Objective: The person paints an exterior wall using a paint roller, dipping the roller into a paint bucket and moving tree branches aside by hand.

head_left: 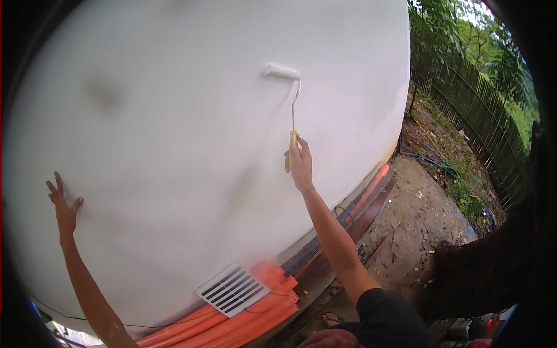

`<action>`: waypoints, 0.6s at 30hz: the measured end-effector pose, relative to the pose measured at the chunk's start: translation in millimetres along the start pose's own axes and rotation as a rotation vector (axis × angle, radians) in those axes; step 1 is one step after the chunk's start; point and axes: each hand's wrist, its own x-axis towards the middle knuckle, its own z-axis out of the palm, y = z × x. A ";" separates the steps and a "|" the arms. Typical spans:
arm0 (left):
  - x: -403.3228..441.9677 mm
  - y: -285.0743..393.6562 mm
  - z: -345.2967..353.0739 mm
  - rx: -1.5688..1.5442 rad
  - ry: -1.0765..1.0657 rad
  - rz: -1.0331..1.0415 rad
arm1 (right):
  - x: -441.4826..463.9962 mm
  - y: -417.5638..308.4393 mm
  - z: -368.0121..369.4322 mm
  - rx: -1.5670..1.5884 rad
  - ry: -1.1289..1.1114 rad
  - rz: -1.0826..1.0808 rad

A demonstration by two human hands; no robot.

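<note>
My right hand (299,159) is closed around the yellow handle of a paint roller (282,72). The roller's white sleeve lies against a large white wall (174,145), and its thin metal frame runs down to my grip. At the left, my left hand (65,206) rests on the same wall with its fingers spread and nothing in it. Grey smudges show on the wall between and above my hands.
Orange pipes (232,322) lie along the wall's foot, with a white slatted vent grille (233,289) on them. Farther right are a dirt and concrete path (415,203), blue hose (426,158) and a bamboo fence (470,98). My sandalled foot (331,318) shows below.
</note>
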 end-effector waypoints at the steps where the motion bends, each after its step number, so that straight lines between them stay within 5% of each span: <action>1: -1.2 2.0 -1.2 -0.004 0.001 -0.001 | 25.9 -23.4 3.2 0.022 -0.008 -0.019; 4: -0.6 -1.5 -1.3 -0.011 0.018 0.014 | 85.6 -87.7 2.0 0.016 -0.003 -0.066; 9: 3.5 -15.3 9.9 0.006 0.077 0.091 | 88.1 -84.6 -54.5 -0.095 -0.091 -0.032; 14: 4.7 -40.0 29.4 0.049 0.177 0.294 | -37.9 13.8 -145.3 -0.194 -0.019 0.134; 18: -34.6 -53.6 55.0 -0.050 -0.058 0.181 | -199.7 61.8 -251.7 -0.033 0.067 0.387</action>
